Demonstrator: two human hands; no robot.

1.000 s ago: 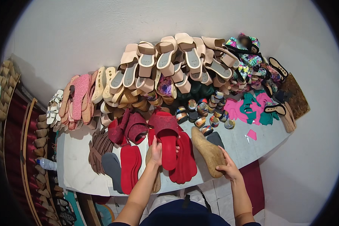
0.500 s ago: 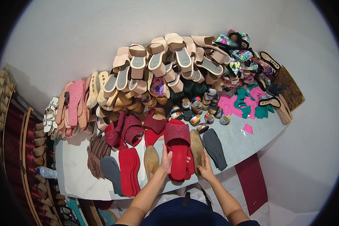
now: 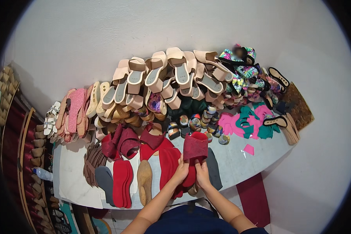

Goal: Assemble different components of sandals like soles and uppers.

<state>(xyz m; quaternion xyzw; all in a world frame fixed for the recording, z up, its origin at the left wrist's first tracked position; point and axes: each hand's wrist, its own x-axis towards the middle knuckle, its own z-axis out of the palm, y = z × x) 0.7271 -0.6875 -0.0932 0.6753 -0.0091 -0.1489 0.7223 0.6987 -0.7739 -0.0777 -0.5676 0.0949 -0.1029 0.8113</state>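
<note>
A red sandal (image 3: 195,147) with a patterned wide strap is held up in front of me over the near part of the table. My left hand (image 3: 181,170) grips its left side. On the other side, my right hand (image 3: 202,174) has its fingers closed against it under the strap. Red soles (image 3: 169,165) lie beside and partly beneath my left hand. Under the sandal, most of a brown shoe last (image 3: 193,190) is hidden. Another last (image 3: 144,183) lies to the left. Dark grey soles (image 3: 213,171) are just right of my right hand.
Red soles (image 3: 123,183), grey soles (image 3: 104,183) and brown strips (image 3: 92,163) lie at left. Dark red uppers (image 3: 128,143) sit behind. Beige heeled sandals (image 3: 156,74) are heaped along the wall. Patterned heels (image 3: 195,123) and pink and green scraps (image 3: 245,123) lie at right.
My right hand has left the shoe last and now grips the sandal together with my left hand. The sandal is raised and tilted, and the view has shifted a little.
</note>
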